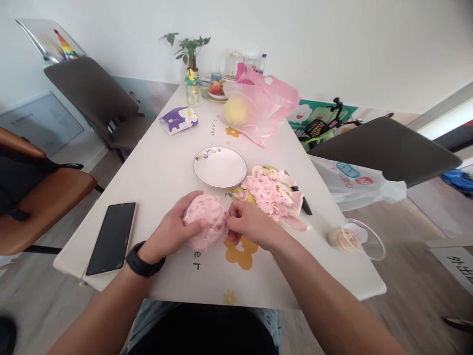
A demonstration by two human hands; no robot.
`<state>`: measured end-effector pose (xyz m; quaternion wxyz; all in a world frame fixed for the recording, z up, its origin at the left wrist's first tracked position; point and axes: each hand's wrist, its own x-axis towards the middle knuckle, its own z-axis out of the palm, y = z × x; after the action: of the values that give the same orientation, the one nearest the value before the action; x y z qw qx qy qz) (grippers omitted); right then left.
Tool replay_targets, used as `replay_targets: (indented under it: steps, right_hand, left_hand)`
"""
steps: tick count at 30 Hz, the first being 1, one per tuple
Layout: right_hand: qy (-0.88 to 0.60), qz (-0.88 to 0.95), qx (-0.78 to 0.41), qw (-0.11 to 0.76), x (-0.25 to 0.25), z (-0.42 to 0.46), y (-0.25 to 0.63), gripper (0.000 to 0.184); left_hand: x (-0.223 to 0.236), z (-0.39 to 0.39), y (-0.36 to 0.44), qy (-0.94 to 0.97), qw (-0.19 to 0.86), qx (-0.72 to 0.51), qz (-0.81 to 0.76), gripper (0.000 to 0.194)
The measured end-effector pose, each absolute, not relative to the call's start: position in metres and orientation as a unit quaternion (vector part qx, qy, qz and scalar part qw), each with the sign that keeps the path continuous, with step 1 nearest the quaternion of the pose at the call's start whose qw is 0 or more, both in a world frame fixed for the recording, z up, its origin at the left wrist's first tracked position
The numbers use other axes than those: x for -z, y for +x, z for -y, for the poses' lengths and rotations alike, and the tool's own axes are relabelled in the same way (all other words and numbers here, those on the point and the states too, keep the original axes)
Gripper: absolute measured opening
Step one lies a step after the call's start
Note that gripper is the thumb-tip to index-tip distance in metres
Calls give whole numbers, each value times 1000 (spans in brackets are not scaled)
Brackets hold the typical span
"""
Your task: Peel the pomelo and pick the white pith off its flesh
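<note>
A peeled pomelo (205,222), its pink pith still on it in patches, is above the near part of the table. Around its left side wraps my left hand (179,224), the thumb lying across the front. My right hand (247,222) is closed in a pinch at the pomelo's right edge, where it meets the pith; the fingertips are partly hidden. Just beyond my right hand lies a heap of torn pink pith and green-yellow rind (271,195). A knife with a black handle (306,204) shows at the heap's right side. Beyond the pomelo sits a white plate (219,167).
A phone (112,238) lies at the left edge, and a clear plastic cup (356,239) at the right. Farther back are a tissue pack (179,120), a pink plastic bag (262,103), a lidded tumbler (192,89) and fruit (214,88). A white bag (354,182) hangs at right.
</note>
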<state>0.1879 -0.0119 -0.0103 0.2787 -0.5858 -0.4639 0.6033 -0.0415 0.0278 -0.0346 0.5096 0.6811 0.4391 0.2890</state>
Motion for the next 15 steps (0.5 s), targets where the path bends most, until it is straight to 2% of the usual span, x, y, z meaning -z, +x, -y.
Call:
replay_targets:
  steps: [4, 11, 15]
  right_hand:
    - [-612, 465, -581, 267, 7, 11, 187, 19]
    - [-564, 479, -598, 308, 16, 17, 190, 15]
    - [-579, 561, -480, 346, 21, 33, 188, 7]
  left_hand:
    - [32, -25, -36, 688, 489, -283, -456, 74]
    - [31, -27, -38, 688, 496, -285, -446, 73]
    - [34, -30, -42, 668, 536, -305, -417, 69]
